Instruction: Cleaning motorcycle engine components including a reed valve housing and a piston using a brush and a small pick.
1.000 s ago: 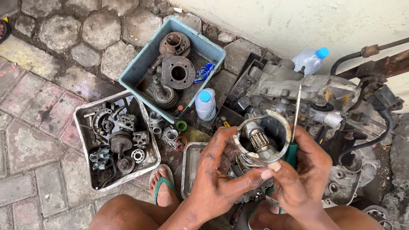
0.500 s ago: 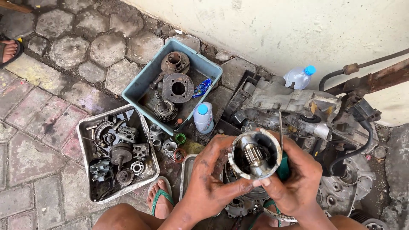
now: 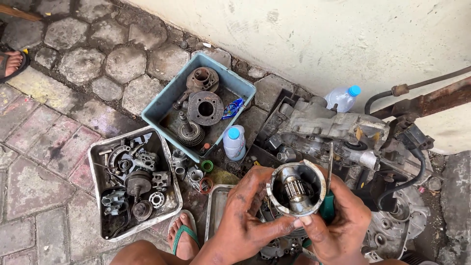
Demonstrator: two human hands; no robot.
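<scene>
Both hands hold a round metal drum (image 3: 297,189) with a splined shaft standing inside it, its mouth facing up at me. My left hand (image 3: 250,216), dark with grease, wraps the drum's left side with the thumb along its lower rim. My right hand (image 3: 341,223) grips the right side and also pinches a screwdriver (image 3: 328,194) with a green handle, its thin shaft pointing up past the drum. A grey engine casing (image 3: 333,125) lies just beyond the drum against the wall.
A blue tub (image 3: 162,105) of gears and discs and a metal tray (image 3: 95,169) of small parts sit to the left. Two plastic bottles with blue caps (image 3: 234,142) (image 3: 342,98) stand near the casing. My sandalled foot (image 3: 184,235) rests below; another person's foot (image 3: 12,61) is at far left.
The view has shifted so the drum sits lower in frame. Both hands keep their hold on the drum, which has turned slightly; the screwdriver stays upright beside it.
</scene>
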